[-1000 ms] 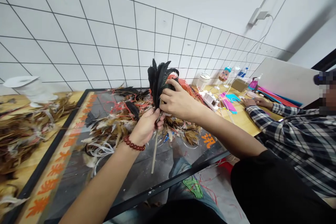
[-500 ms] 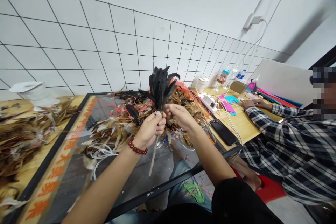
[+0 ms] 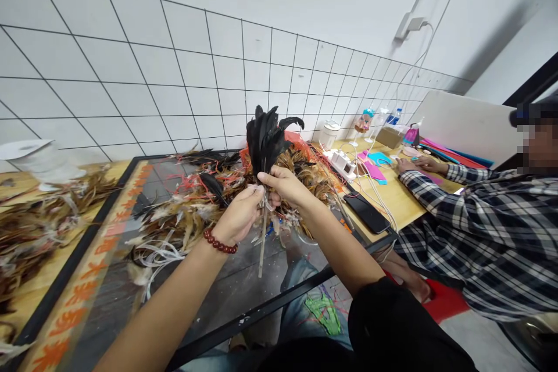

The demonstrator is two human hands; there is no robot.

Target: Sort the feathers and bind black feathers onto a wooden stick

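Observation:
A bundle of black feathers (image 3: 265, 136) stands upright in front of me, fanned out at the top. A thin pale stick (image 3: 262, 244) runs down from its base. My right hand (image 3: 285, 186) is closed around the base of the feathers, thumb in front. Close beside it on the left, my left hand (image 3: 239, 212), with a red bead bracelet on the wrist, pinches a whitish translucent strip (image 3: 267, 204) at the stick. The fingertips partly hide where strip, stick and feathers meet.
Brown feathers (image 3: 174, 215) lie heaped on the black-framed glass table, with white cord (image 3: 157, 256) beside them. More feathers (image 3: 43, 221) and a white spool (image 3: 41, 163) are at left. A phone (image 3: 367, 212), power strip (image 3: 342, 164) and a person in a plaid shirt (image 3: 492, 232) are at right.
My right hand has moved from beside the feathers onto their base. My left hand has shifted from gripping the base to pinching the strip, and the stick hangs more upright.

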